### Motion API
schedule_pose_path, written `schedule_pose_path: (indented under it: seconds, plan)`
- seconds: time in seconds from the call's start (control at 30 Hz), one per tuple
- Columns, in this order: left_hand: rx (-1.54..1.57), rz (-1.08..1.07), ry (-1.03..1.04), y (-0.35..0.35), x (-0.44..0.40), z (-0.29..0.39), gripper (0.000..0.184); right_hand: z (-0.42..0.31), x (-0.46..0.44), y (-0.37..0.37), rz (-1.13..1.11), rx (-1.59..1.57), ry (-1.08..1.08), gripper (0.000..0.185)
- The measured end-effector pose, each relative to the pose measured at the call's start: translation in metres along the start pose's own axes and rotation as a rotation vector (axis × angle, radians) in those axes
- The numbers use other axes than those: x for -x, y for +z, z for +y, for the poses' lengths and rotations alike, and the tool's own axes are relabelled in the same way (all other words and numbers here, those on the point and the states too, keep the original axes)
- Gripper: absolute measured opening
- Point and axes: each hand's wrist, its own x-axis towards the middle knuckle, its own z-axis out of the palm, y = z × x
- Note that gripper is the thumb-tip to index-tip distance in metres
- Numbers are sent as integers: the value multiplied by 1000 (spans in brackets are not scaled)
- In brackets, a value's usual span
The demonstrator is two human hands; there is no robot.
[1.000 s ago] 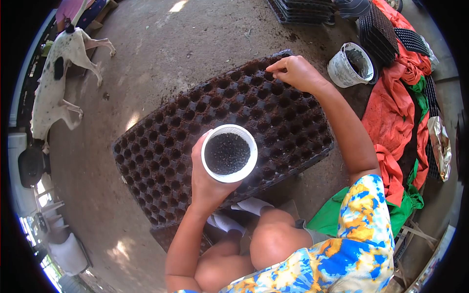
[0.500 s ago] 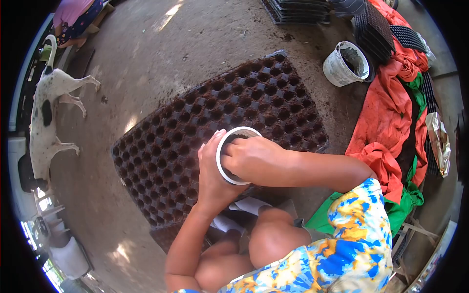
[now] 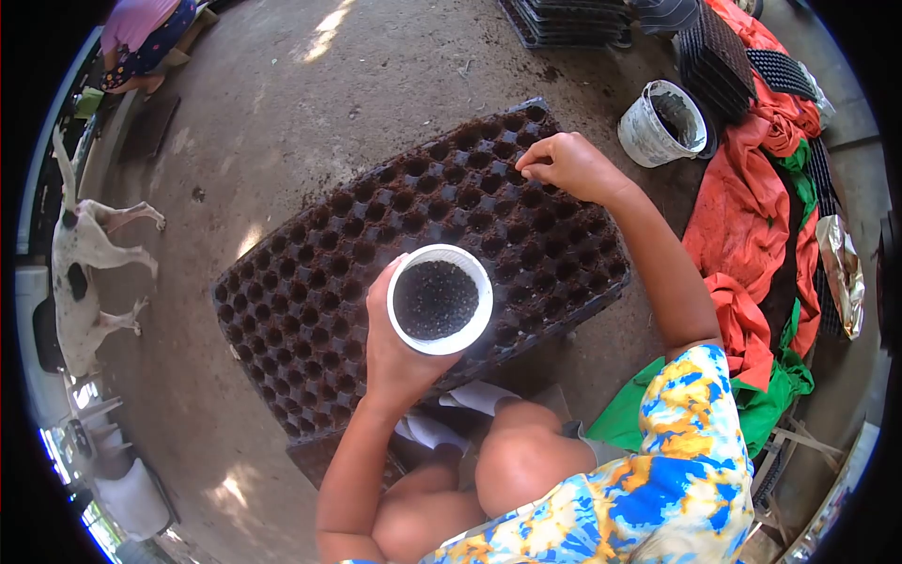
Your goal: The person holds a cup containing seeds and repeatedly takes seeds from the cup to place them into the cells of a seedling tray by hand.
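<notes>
My left hand [image 3: 399, 352] is wrapped round a white cup [image 3: 482, 299] and keeps it upright above the seedling trays. Small dark seeds [image 3: 434, 299] lie inside the cup. Over the far right part of the black seedling tray [image 3: 479, 202], my right hand [image 3: 568, 167] has its thumb and fingertips pinched together, pointing left and down. Whatever is between those fingertips is too small to make out. The tray's round cells are lined with brown soil, with crumbs along the ridges. Beside it on the left is more of the same tray surface.
A white bucket [image 3: 662, 124] stands on the floor at the right, near stacked black trays [image 3: 716, 61]. Red cloth [image 3: 733, 226] and green cloth [image 3: 628, 414] lie along the right. A spotted dog [image 3: 85, 263] is at the left. Another person [image 3: 146, 42] is at the upper left.
My right hand has come out of the cup and moved up and right over the tray. The cup has shifted slightly left, its contents now visible. The dog's legs and tail have moved.
</notes>
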Motion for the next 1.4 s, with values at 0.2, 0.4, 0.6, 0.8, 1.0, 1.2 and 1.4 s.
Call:
schedule_pose_path:
  seconds: [0.2, 0.4, 0.6, 0.8, 1.0, 1.2, 1.4]
  plan:
    - [12, -13, 22, 3, -1, -4, 106, -11, 24, 5, 65, 58, -138, 16]
    - [-182, -63, 174, 12, -5, 2, 101, -90, 81, 46, 107, 286, -678, 8]
    - [-137, -74, 201, 13, -5, 7, 105, -105, 85, 74, -19, 328, -775, 12]
    - [-8, -30, 84, 12, -2, -2, 106, -86, 64, 14, 69, -246, -458, 10]
    - [8, -25, 36, 5, 1, -2, 105, 0, 24, 13, 57, -139, 15, 15]
    - [19, -20, 53, 6, 0, -2, 106, -17, 38, 6, 201, -147, -134, 17]
    - [-88, -76, 177, 15, -2, 3, 101, -95, 87, 52, -50, 44, -671, 9]
